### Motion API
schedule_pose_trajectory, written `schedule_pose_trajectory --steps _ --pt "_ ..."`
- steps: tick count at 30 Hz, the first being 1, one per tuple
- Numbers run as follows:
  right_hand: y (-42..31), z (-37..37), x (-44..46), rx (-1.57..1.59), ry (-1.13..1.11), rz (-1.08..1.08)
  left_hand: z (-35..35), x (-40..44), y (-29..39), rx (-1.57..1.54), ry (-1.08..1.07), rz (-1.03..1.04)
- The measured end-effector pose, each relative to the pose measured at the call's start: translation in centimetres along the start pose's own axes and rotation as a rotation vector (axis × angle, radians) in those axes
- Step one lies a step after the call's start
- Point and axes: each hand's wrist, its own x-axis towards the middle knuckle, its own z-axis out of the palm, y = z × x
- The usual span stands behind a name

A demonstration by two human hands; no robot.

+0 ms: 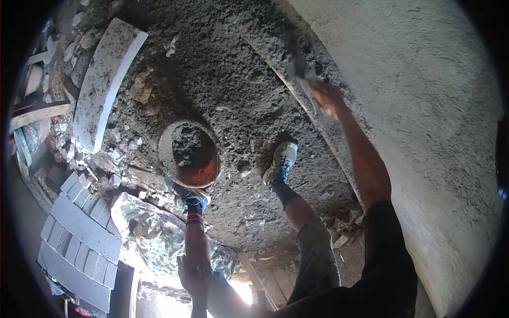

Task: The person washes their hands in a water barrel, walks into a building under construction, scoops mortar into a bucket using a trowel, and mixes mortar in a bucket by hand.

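Dark sleeve (384,238), near right; right hand (327,99) closed on blurred trowel-like tool (303,74), likely stiff, light, best held at near end; left hand (192,276) near, grip unclear.

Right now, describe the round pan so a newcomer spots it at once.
From the pale wall at the picture's right, cross the dark ground leftward to the left shoe. The pan sits at its toe. Unlike the white-edged slab further left, it is round, holding grey mix beside a reddish patch.

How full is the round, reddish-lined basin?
Partly full: dark grey, crumbly mix covers part of the basin, leaving some reddish inside bare.
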Motion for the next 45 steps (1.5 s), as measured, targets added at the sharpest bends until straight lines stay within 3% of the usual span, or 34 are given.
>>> schedule_pose_trajectory --steps 2,7,11,14,16,18,20,22,23,25,28,30,31,32,34,37,40,45 --pt "-3.7 3.3 3.5 -0.16 0.006 -0.042 0.0 -0.1 0.4 0.014 0.004 0.023" --pt "-3.6 5.9 5.2 0.232 0.042 -0.1 0.0 0.0 1.8 0.007 0.027 0.004" --pt "-4.0 5.0 2.5 0.238 0.053 -0.151 0.5 -0.3 0.9 0.032 0.011 0.0" --pt "-5.8 3.9 -2.2 0.195 0.065 -0.147 0.6 -0.4 0.6 0.032 0.028 0.067" --pt "-7.3 3.8 -6.5 -0.043 0.018 -0.252 0.3 -0.4 0.7 0.076 -0.003 0.061" --pt "-8.2 4.7 -10.5 -0.127 -0.069 -0.172 1.0 -0.5 -0.4 0.06 0.019 0.075" --pt "-8.7 6.8 -15.0 -0.283 -0.144 -0.229 1.0 -0.4 -0.9 0.052 0.038 0.089" --pt "-3.8 9.3 -15.7 -0.455 -0.173 -0.703 0.8 -0.4 -0.8 0.053 0.037 0.09" --pt "-1.6 11.6 -15.6 -0.353 -0.132 -0.958 0.4 -0.2 -0.6 0.056 0.018 0.082" --pt "-1.6 15.1 -17.5 -0.271 -0.13 -1.182 0.1 0.0 -0.7 0.043 0.023 0.077" --pt "-0.3 16.6 -18.2 -0.528 -0.233 -1.115 -0.3 0.4 -1.0 0.038 0.02 0.081" --pt "2.4 16.9 -17.1 -0.108 -0.268 -0.849 -0.4 0.6 -1.3 0.044 0.013 0.077" --pt "2.2 16.7 -16.4 -0.085 0.006 -1.025 -0.6 0.1 -1.7 0.049 -0.014 0.063" --pt "1.9 14.9 -15.6 -0.265 0.058 -0.902 -0.3 0.5 -1.6 0.042 -0.031 0.062" --pt "-0.4 10.0 -15.3 -0.132 -0.024 -0.133 -0.6 0.3 -1.5 0.035 -0.041 0.057" --pt "-1.0 3.8 -11.0 0.055 0.085 0.085 -0.7 0.6 -1.0 -0.006 -0.002 0.047" --pt "-1.5 2.5 -5.9 -0.057 0.067 0.068 -0.3 0.6 -0.5 -0.037 0.023 0.044" --pt "-8.6 10.7 3.1 -0.019 -0.091 -0.039 0.0 0.2 -0.4 -0.01 0.047 0.055"
